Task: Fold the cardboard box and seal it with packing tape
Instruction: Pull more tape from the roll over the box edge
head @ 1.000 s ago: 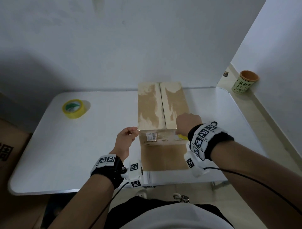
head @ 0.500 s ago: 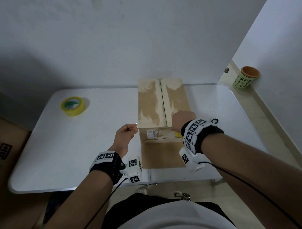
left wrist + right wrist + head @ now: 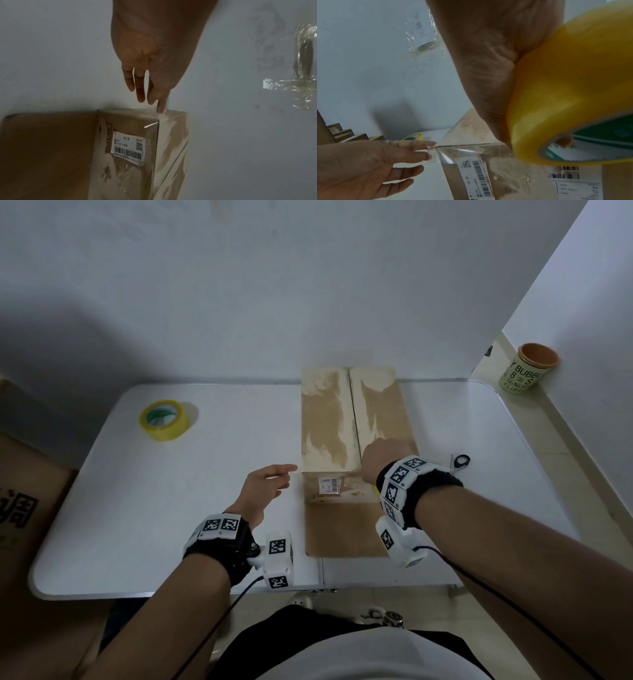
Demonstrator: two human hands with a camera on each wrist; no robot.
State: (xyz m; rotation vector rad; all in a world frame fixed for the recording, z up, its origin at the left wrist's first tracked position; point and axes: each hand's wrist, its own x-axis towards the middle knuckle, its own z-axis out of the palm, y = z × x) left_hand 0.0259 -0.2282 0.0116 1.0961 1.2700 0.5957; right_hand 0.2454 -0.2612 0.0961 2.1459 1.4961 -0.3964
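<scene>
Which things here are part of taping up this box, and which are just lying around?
In use:
cardboard box
tape roll gripped by the right hand
clear tape strip pinched by the left hand at the box's near edge

Lying about:
second tape roll on the table
paper cup on the floor
scissors

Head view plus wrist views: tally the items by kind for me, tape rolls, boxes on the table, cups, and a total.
Yellow packing tape rolls: 2, one lying on the white table, one gripped by the right hand
Brown cardboard boxes on the table: 1
Green paper cups with orange inside: 1, on the floor
Total: 4
</scene>
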